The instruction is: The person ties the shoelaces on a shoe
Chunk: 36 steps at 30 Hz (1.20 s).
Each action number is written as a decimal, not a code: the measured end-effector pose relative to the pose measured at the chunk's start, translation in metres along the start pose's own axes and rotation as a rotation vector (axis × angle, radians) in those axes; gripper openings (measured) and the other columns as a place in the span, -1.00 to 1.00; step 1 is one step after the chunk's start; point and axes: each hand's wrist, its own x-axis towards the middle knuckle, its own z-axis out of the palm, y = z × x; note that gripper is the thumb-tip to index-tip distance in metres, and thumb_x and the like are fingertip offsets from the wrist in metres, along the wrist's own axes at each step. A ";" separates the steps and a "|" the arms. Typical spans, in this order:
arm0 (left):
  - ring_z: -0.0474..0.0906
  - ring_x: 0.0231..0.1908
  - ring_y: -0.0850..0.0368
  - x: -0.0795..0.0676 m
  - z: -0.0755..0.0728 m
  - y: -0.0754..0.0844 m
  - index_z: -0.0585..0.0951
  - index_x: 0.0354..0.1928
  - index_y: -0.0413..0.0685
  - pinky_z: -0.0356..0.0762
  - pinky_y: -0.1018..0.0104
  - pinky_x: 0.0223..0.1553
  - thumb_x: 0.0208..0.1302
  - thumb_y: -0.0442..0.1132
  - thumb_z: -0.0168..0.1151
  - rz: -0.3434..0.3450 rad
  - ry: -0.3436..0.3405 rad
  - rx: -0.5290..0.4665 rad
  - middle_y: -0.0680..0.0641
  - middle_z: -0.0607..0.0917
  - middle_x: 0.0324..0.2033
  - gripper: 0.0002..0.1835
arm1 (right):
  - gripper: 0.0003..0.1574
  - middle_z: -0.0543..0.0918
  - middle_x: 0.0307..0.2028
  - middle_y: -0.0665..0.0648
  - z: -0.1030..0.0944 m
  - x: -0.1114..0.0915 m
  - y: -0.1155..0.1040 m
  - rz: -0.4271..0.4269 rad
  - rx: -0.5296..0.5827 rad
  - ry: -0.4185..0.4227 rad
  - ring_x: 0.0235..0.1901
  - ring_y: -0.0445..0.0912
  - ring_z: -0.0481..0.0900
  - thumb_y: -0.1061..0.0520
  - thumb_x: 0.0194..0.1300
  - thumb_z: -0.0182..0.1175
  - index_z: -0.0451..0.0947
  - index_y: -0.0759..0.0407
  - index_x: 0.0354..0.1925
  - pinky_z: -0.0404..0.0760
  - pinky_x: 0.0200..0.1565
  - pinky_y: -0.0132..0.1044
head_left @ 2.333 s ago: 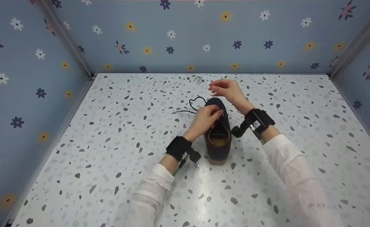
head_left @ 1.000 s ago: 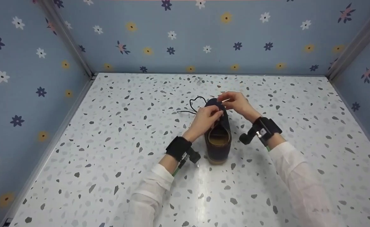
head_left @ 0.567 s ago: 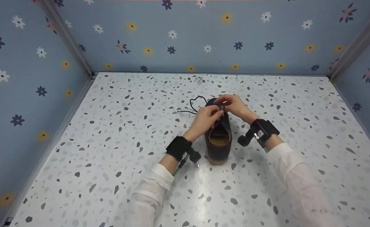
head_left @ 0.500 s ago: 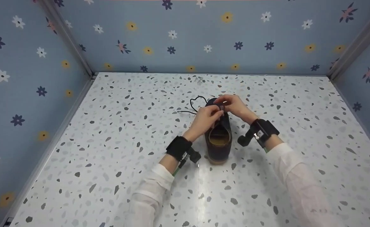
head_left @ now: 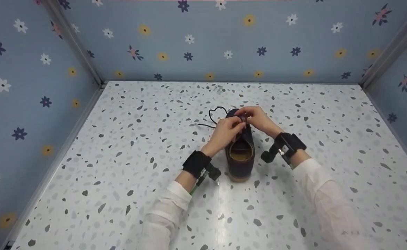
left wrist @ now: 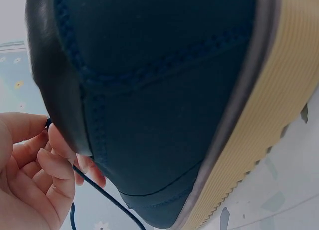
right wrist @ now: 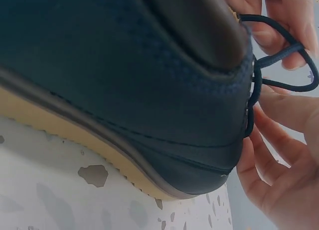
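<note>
2.3 s ago: right hand [head_left: 259, 118] beyond and right of the toe [head_left: 232, 112], off the shoe [head_left: 240, 169]. By 1.0 s ago: drawn back to the toe's right edge. Now: farther in, fingers across the toe, thumb just beside left hand's [head_left: 224, 132] fingertips. Right wrist camera [head_left: 268, 157] now farther from shoe than at 2.3 s.

Left grip [head_left: 225, 130] pinches, fingers [left wrist: 56, 165] bent; right grip [head_left: 260, 119] works just beside it, fingers curved. Forearms [head_left: 323, 187] angle inward, wrists [head_left: 208, 148] apart, fingertips [head_left: 240, 111] close.
</note>
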 end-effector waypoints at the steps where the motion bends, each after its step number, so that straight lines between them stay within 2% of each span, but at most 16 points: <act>1: 0.38 -0.78 0.19 0.000 0.000 0.000 0.49 -0.49 -0.17 0.36 0.39 -0.72 0.30 -0.23 0.09 0.000 0.000 0.001 0.00 0.51 -0.62 -0.78 | -0.57 0.55 -0.17 0.32 0.000 -0.002 -0.004 -0.010 -0.011 -0.004 -0.21 0.11 0.48 0.61 0.01 -0.05 0.50 0.48 -0.12 0.39 -0.32 -0.34; 4: 0.38 -0.78 0.19 0.000 0.000 0.000 0.50 -0.48 -0.16 0.35 0.39 -0.73 0.30 -0.22 0.09 -0.001 -0.001 0.006 0.00 0.51 -0.62 -0.79 | -0.54 0.55 -0.20 0.33 0.001 -0.003 -0.008 -0.025 -0.028 -0.009 -0.26 0.06 0.47 0.63 -0.05 -0.09 0.49 0.51 -0.14 0.36 -0.35 -0.36; 8: 0.37 -0.78 0.20 0.000 0.001 0.001 0.50 -0.48 -0.16 0.35 0.39 -0.73 0.30 -0.22 0.09 -0.003 -0.002 0.006 -0.01 0.52 -0.62 -0.79 | -0.56 0.58 -0.23 0.28 0.002 0.003 0.007 -0.038 -0.042 0.007 -0.29 -0.01 0.45 0.62 -0.03 -0.07 0.52 0.48 -0.16 0.35 -0.36 -0.36; 11: 0.37 -0.78 0.20 0.000 0.001 0.002 0.50 -0.48 -0.17 0.35 0.39 -0.73 0.30 -0.22 0.09 0.000 -0.004 0.005 -0.01 0.52 -0.62 -0.79 | -0.58 0.59 -0.23 0.26 0.002 0.006 0.017 -0.040 -0.045 0.033 -0.24 0.01 0.48 0.62 -0.02 -0.05 0.55 0.45 -0.18 0.37 -0.31 -0.33; 17: 0.39 -0.77 0.18 0.000 0.000 0.001 0.51 -0.46 -0.18 0.35 0.39 -0.72 0.31 -0.22 0.07 -0.003 -0.015 0.003 -0.02 0.52 -0.62 -0.79 | -0.64 0.60 -0.23 0.22 0.000 0.007 0.019 0.020 -0.002 0.080 -0.15 0.02 0.49 0.57 0.08 0.00 0.57 0.37 -0.19 0.38 -0.18 -0.25; 20: 0.39 -0.76 0.18 -0.001 0.000 0.001 0.53 -0.45 -0.18 0.35 0.39 -0.71 0.31 -0.22 0.07 -0.012 -0.017 0.004 -0.01 0.52 -0.62 -0.79 | -0.69 0.59 -0.23 0.23 -0.001 0.005 0.017 0.028 0.034 0.085 -0.16 0.01 0.48 0.53 0.13 0.02 0.57 0.38 -0.19 0.39 -0.21 -0.27; 24: 0.39 -0.76 0.19 0.000 0.001 0.002 0.53 -0.45 -0.16 0.35 0.39 -0.71 0.31 -0.22 0.08 -0.020 -0.008 0.007 0.00 0.52 -0.62 -0.79 | -0.81 0.59 -0.24 0.28 -0.002 -0.002 0.001 0.020 0.053 0.100 -0.21 -0.01 0.49 0.43 0.19 0.09 0.54 0.47 -0.20 0.39 -0.29 -0.34; 27: 0.39 -0.77 0.19 0.000 0.001 0.002 0.53 -0.46 -0.15 0.35 0.39 -0.72 0.30 -0.21 0.08 -0.029 -0.008 0.009 0.00 0.52 -0.62 -0.79 | -0.80 0.58 -0.25 0.32 -0.004 -0.007 -0.012 0.022 0.045 0.122 -0.25 -0.02 0.48 0.36 0.21 0.13 0.52 0.51 -0.21 0.37 -0.33 -0.36; 36: 0.38 -0.77 0.19 0.000 0.001 0.001 0.55 -0.42 -0.15 0.35 0.38 -0.72 0.31 -0.22 0.08 -0.033 -0.011 0.000 0.01 0.53 -0.60 -0.81 | -0.80 0.57 -0.27 0.39 -0.011 -0.010 -0.013 0.012 0.049 0.177 -0.37 -0.03 0.45 0.34 0.23 0.11 0.53 0.52 -0.23 0.40 -0.34 -0.38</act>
